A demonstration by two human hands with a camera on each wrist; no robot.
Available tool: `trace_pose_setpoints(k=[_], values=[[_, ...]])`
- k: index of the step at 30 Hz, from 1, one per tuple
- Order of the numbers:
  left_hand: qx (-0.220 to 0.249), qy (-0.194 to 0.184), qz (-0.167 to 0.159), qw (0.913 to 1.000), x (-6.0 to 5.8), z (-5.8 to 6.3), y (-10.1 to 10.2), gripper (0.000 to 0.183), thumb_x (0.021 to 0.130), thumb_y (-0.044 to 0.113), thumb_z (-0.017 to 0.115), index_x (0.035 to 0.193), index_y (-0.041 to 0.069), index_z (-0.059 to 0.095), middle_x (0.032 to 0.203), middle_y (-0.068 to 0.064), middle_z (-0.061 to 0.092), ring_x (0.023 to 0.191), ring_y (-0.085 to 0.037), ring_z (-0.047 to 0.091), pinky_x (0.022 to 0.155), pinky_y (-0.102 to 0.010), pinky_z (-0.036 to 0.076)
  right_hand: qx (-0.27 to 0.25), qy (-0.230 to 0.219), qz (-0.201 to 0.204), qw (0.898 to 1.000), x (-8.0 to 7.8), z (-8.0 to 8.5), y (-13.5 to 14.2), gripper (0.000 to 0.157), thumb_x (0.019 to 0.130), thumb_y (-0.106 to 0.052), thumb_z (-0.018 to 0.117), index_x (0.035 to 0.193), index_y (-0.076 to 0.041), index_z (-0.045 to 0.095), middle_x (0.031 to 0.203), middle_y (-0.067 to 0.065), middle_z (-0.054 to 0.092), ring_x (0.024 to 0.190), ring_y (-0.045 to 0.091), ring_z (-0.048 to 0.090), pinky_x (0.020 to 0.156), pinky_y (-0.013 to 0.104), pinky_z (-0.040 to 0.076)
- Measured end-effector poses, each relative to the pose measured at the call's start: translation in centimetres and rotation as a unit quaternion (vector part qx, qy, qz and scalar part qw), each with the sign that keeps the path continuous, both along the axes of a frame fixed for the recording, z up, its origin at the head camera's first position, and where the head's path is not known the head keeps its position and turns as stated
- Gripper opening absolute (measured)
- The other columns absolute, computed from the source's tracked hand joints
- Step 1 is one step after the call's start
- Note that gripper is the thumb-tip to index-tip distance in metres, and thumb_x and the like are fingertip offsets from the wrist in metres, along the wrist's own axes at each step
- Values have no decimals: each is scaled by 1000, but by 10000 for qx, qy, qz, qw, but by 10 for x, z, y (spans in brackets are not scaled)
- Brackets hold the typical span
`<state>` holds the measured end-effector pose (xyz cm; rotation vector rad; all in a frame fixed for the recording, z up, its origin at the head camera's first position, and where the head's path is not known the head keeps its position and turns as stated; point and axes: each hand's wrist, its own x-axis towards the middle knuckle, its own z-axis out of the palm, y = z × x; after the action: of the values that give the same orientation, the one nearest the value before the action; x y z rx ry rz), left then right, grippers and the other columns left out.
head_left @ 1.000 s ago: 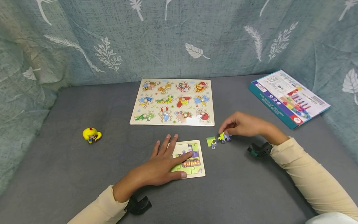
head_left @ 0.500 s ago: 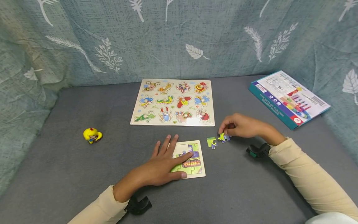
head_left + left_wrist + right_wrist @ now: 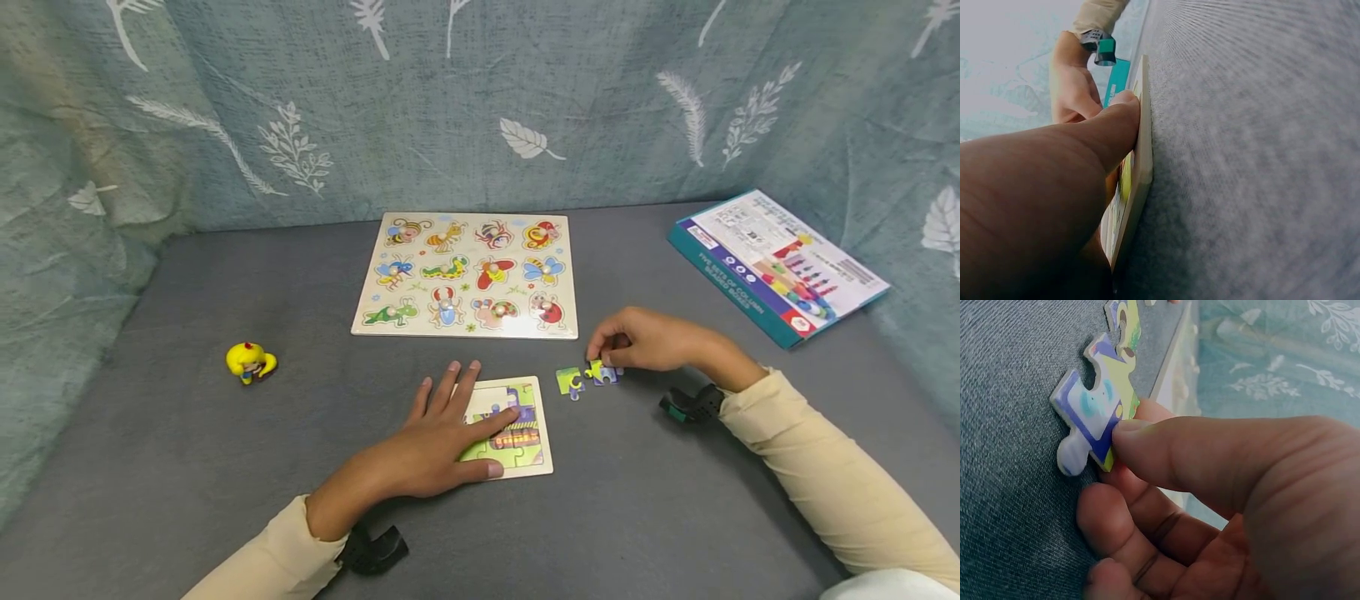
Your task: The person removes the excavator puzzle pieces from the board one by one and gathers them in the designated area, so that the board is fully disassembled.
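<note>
My left hand (image 3: 431, 446) lies spread over a small wooden jigsaw tray (image 3: 546, 450), its fingers straight across the partly filled picture. In the left wrist view the thumb rests along the edge of the tray (image 3: 1142, 144). To the right, my right hand (image 3: 648, 337) pinches a purple, white and green jigsaw piece (image 3: 1094, 403) between thumb and fingers, low over the table. A second jigsaw piece (image 3: 570, 382), green and purple, lies just left of the pinched one. Part of the tray is hidden beneath the left hand.
A larger peg puzzle board (image 3: 465, 275) with insect pictures lies behind the tray. At the back right is a teal and white box (image 3: 776, 262). A small yellow-haired figurine (image 3: 250, 362) stands on the left. A patterned curtain (image 3: 465, 108) hangs behind the grey table (image 3: 300, 283).
My right hand has shifted very slightly downward in the head view, with the pinched jigsaw piece tilting a little. The left hand stays in place on the tray.
</note>
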<state>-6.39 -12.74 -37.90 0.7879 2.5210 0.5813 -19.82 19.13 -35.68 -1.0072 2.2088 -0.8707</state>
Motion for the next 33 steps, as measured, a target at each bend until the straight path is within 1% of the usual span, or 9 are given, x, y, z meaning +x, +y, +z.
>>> trace_pose_setpoints(k=[10,16,20,27,33], values=[[-38,23,-12,10000,0,1,-1,63,96,52,53,153,34,32,161,-15,-12,144,-34,-20,109,-60,-10,79,50,-23,10000,0,5,-4,15,92,4,58,99,-2,71,85,0,65,76,14,54,67,28,46],[-30,11,-33,10000,-1,0,0,64,96,53,53,153,34,31,161,-15,-12,144,-34,-20,109,-61,-9,207,130,10,9997,-1,3,-5,17,91,6,58,95,-3,72,83,-2,65,74,12,54,67,27,45],[-6,17,-43,10000,-1,-1,1,64,96,53,53,153,35,31,161,-15,-12,144,-34,-20,108,-61,-9,279,187,15,9994,-2,4,-7,17,92,4,57,96,-2,72,83,-2,65,73,12,53,66,28,44],[-2,31,-9,10000,-1,0,1,64,96,52,54,153,34,31,160,-15,-13,143,-34,-22,108,-60,-11,295,134,-219,9992,0,11,-14,19,97,-1,51,104,-2,68,86,2,65,79,15,56,71,33,47],[77,67,-48,9999,-1,2,1,64,96,50,55,153,34,32,161,-16,-11,143,-37,-21,108,-62,-11,235,434,-358,9981,1,15,-22,20,98,-4,51,106,-5,69,84,2,65,75,14,55,68,34,46]])
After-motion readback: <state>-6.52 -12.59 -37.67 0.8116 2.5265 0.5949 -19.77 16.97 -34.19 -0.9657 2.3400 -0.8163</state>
